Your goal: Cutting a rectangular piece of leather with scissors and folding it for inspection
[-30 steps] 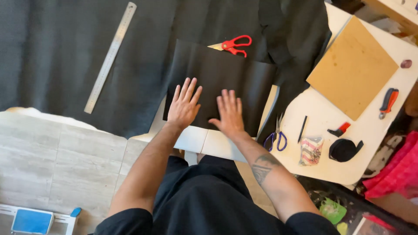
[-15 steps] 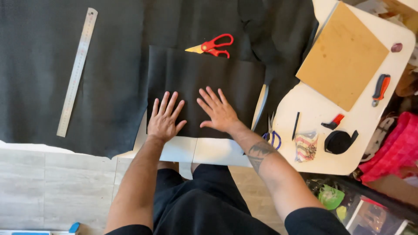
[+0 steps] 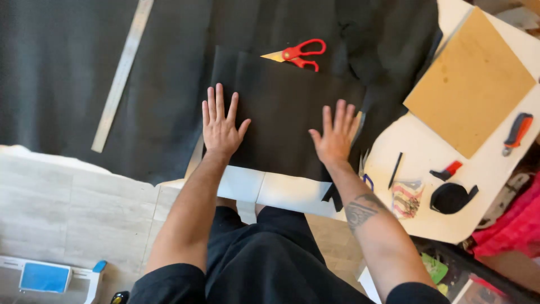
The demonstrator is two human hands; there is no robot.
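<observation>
A small flat packet (image 3: 406, 198) with red and pale stripes lies on the white worktop (image 3: 427, 169) at right of centre; its print is too small to make out. At lower left a blue-and-white object (image 3: 48, 277) is cut off by the frame edge. Both hands press flat on a folded sheet of matte black fabric (image 3: 281, 107) at centre frame: left hand (image 3: 220, 125) and right hand (image 3: 336, 135), fingers spread apart, holding nothing. Red-handled scissors (image 3: 297, 53) lie at the sheet's top edge, a metal ruler (image 3: 122, 73) at upper left, a tan board (image 3: 469, 81) at upper right.

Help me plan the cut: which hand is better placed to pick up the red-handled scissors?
Probably the right hand: the red-handled scissors lie above it, handles pointing right. The left hand presses the black fabric sheet farther away.
</observation>
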